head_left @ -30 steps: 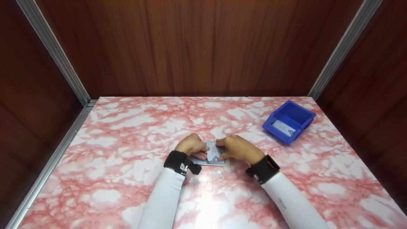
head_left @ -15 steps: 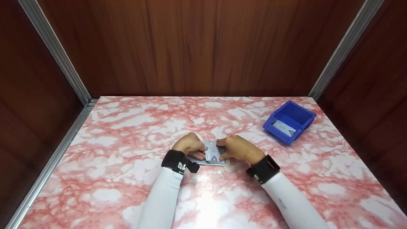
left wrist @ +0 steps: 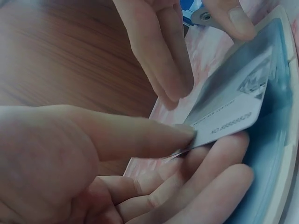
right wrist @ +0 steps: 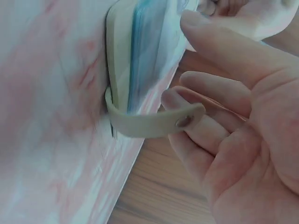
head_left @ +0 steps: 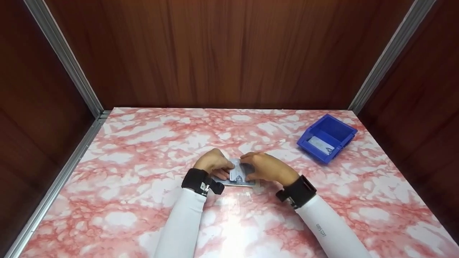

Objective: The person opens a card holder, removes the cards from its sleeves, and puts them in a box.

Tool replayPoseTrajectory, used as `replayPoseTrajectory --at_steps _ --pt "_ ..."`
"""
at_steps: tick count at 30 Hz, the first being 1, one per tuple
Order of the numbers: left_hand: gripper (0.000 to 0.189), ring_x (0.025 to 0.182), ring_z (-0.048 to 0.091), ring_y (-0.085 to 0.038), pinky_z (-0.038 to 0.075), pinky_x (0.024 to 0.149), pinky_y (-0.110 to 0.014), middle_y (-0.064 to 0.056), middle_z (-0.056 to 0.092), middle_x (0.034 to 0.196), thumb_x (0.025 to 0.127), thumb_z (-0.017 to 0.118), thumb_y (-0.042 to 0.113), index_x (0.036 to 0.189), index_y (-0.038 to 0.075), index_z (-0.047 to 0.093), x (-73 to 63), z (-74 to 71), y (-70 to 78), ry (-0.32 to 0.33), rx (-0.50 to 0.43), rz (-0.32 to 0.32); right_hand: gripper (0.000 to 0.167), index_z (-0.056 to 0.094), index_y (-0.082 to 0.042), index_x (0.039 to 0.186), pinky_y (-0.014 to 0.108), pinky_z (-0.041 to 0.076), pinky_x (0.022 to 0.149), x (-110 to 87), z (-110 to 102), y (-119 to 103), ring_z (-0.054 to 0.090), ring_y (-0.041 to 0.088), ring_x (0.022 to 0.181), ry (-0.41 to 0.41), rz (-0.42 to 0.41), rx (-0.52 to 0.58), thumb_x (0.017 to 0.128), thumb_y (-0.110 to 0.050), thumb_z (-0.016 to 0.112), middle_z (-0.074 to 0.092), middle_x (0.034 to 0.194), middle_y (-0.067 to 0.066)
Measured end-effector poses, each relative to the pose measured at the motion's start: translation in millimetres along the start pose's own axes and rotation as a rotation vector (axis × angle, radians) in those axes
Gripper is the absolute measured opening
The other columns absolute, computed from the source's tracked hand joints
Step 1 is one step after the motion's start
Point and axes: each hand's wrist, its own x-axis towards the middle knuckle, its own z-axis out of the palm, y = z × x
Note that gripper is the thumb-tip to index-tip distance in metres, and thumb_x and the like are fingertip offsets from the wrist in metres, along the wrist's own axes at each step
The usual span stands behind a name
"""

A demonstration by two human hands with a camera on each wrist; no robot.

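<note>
My left hand (head_left: 215, 163) pinches a pale printed card (left wrist: 233, 112) between thumb and fingers. The card lies tilted over a card holder (right wrist: 119, 56) with a cream border and clear bluish plastic sleeves. In the head view that holder lies on the table beneath both hands, largely covered. At the card's right side is my right hand (head_left: 267, 166), its fingers loosely bent and apart from the card. A cream strap (right wrist: 149, 125) with a metal snap sticks out from the holder, close in front of the right fingers; whether they touch it I cannot tell.
Toward the back right of the red-and-white marbled table (head_left: 143, 143) stands a blue bin (head_left: 312, 152). Another pale card (head_left: 321, 145) lies in it. Dark wood-grain panels (head_left: 215, 53) with metal corner posts enclose the back and sides.
The card has shifted slightly left with my left hand. My right fingertips have come off the card's right edge, with that hand staying nearly in place.
</note>
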Motion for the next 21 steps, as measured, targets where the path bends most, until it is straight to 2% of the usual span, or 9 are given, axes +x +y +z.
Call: replayPoseTrajectory --at_steps 8,13,21 --pt "0.015 0.056 0.066 -0.020 0.059 0.061 -0.032 -0.011 0.066 0.075 0.076 0.073 0.009 0.079 0.000 0.062 0.8 3.9 2.9 0.028 0.005 0.015 0.053 0.063 -0.013 0.118 0.036 0.049 0.094 -0.6 2.8 1.3 0.059 0.018 0.108 -0.001 0.054 0.005 0.070 -0.030 0.079 0.063 0.119 0.004" --pt "0.011 0.055 0.067 -0.019 0.059 0.059 -0.030 -0.011 0.064 0.074 0.076 0.071 0.006 0.080 -0.001 0.064 1.7 1.9 5.0 0.041 0.027 0.039 0.054 0.063 -0.010 0.119 0.038 0.048 0.096 0.9 3.0 1.4 0.058 0.021 0.112 -0.009 0.067 -0.013 0.072 -0.030 0.078 0.061 0.124 0.007" --pt "0.010 0.056 0.066 -0.019 0.058 0.058 -0.029 -0.011 0.064 0.082 0.077 0.067 0.003 0.084 -0.003 0.066 -0.3 -3.7 4.3 0.029 0.014 0.066 0.050 0.064 -0.006 0.117 0.038 0.048 0.097 -0.4 4.1 -1.0 0.058 0.025 0.112 -0.025 0.055 0.006 0.073 -0.027 0.077 0.059 0.126 0.010"
